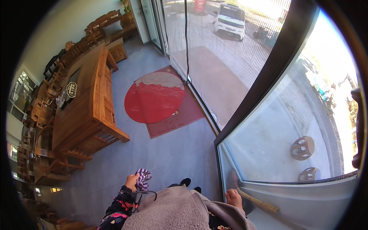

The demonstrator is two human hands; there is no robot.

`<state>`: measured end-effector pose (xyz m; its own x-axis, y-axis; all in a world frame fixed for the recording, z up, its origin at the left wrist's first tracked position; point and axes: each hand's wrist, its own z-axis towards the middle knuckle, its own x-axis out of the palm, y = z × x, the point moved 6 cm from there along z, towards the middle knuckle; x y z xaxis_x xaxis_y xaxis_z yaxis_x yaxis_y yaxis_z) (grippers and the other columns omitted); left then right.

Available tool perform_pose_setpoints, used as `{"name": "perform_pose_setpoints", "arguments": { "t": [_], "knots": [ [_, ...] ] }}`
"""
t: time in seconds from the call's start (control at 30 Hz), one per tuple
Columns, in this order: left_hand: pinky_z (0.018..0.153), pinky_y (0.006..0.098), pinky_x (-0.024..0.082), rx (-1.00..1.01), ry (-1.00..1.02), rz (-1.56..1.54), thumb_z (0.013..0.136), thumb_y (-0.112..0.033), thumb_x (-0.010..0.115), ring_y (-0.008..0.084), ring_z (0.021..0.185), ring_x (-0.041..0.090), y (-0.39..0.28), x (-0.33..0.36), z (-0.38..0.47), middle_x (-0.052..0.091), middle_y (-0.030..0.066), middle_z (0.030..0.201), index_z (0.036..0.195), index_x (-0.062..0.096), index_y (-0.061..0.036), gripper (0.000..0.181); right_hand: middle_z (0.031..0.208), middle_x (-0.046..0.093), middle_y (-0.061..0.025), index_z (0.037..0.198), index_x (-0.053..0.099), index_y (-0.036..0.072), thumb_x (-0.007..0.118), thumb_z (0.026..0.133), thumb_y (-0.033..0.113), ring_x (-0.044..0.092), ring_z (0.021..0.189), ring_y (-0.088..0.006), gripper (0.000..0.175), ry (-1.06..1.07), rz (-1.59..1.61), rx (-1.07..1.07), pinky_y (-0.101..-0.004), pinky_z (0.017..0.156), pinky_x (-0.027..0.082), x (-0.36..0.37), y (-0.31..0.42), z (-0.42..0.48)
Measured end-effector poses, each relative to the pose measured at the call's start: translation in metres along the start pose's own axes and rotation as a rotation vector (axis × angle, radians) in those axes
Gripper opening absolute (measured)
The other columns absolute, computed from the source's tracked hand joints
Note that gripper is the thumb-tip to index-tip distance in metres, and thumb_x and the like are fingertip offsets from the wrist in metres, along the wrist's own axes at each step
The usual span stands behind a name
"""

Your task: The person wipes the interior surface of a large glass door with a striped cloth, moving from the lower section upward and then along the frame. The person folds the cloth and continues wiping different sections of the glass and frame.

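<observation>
My left hand (132, 182) grips a bunched purple-and-white striped cloth (143, 178), held out over the grey floor. On the other side of my body, my right hand (234, 197) is low beside the glass door panel (230, 161), fingers curled. Close by it is the end of a bamboo-like stick (258, 201), which slants down to the right. Whether the fingers touch the stick or hold anything is hidden. A grey fleece garment (172, 208) covers my front, and dark shoes (186, 181) show beneath it.
A large wooden table (80, 109) with a sign (72, 89) stands on the left, carved chairs beyond. An oval red mat (155, 99) overlaps a darker mat (172, 126) at the sliding-screen threshold. Outside are a white vehicle (231, 21) and two barrel-shaped stools (303, 148).
</observation>
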<state>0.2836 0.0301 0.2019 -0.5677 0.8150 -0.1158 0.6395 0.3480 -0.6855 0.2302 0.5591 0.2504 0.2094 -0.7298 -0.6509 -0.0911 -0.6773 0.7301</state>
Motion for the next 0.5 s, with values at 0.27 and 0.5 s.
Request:
{"name": "perform_pose_setpoints", "arguments": {
  "t": [0.27, 0.5],
  "knots": [
    [0.055, 0.0309, 0.043, -0.077, -0.128, 0.027, 0.084, -0.022, 0.061, 0.0137, 0.06, 0.053, 0.081, -0.068, 0.004, 0.058, 0.0035, 0.07, 0.076, 0.059, -0.0012, 0.022, 0.09, 0.059, -0.0139, 0.087, 0.062, 0.006, 0.058, 0.084, 0.021, 0.058, 0.086, -0.0336, 0.016, 0.212, -0.139, 0.025, -0.0408, 0.075, 0.048, 0.017, -0.002, 0.017],
    [0.057, 0.031, 0.044, -0.021, -0.141, -0.051, 0.084, -0.024, 0.062, 0.0138, 0.062, 0.054, 0.075, -0.07, 0.056, 0.059, 0.0044, 0.072, 0.083, 0.061, 0.0012, 0.025, 0.091, 0.059, -0.0142, 0.09, 0.061, 0.006, 0.056, 0.084, 0.023, 0.058, 0.088, -0.0345, 0.019, 0.287, -0.197, -0.044, -0.0419, 0.076, 0.047, 0.037, 0.031, 0.069]
  ]
}}
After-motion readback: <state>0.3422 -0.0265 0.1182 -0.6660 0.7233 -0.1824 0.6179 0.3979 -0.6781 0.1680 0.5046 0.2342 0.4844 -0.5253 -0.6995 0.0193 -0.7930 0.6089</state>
